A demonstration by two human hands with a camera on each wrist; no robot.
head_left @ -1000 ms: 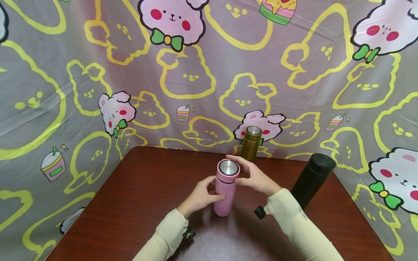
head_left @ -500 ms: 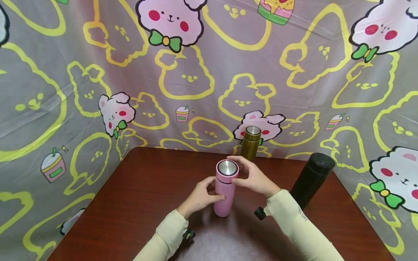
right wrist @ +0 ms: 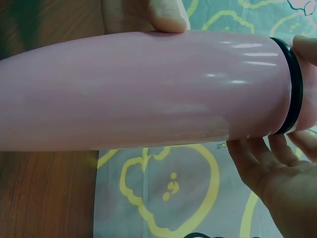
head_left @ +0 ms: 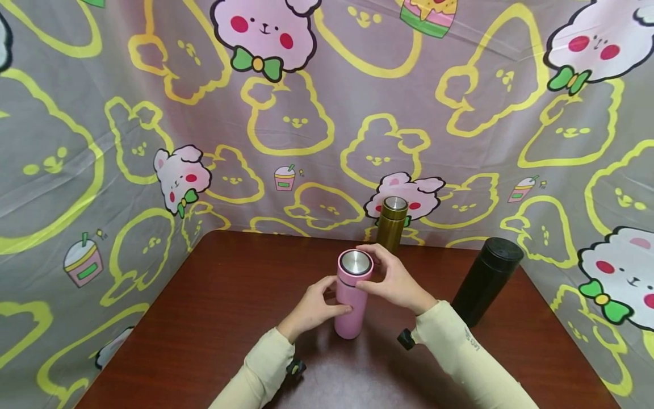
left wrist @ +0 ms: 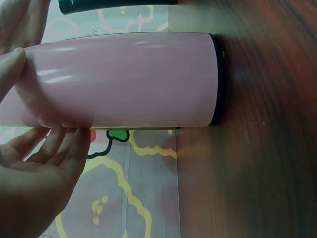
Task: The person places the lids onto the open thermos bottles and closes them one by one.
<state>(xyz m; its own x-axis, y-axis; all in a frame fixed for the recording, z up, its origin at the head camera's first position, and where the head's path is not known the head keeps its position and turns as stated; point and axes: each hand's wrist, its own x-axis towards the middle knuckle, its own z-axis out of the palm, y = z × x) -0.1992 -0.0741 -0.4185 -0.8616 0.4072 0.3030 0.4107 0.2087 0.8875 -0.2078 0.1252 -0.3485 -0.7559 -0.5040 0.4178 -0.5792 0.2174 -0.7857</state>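
Observation:
A pink thermos flask [head_left: 349, 318] stands upright on the brown table, its lid [head_left: 356, 262] topped by a silver disc. My left hand [head_left: 313, 308] grips the body from the left, thumb across the near side. From the right, my right hand [head_left: 397, 282] holds the lid between thumb and fingers. In the left wrist view, the flask's pink wall [left wrist: 138, 82] runs down to a dark base ring, with the left fingers [left wrist: 74, 153] beneath it. A black ring [right wrist: 295, 87] separates lid and body in the right wrist view; the right hand [right wrist: 282, 183] wraps around there.
Behind the right hand stands a gold thermos flask [head_left: 390, 227], close to the patterned cloth backdrop [head_left: 306, 119]. A black flask [head_left: 485, 281] stands to the right, beyond the right forearm. The wooden table [head_left: 214, 318] extends left of the hands.
The right hand has turned slightly about the lid, its thumb sliding leftward across the near side. The left hand keeps its hold on the body, and the flask stays in place.

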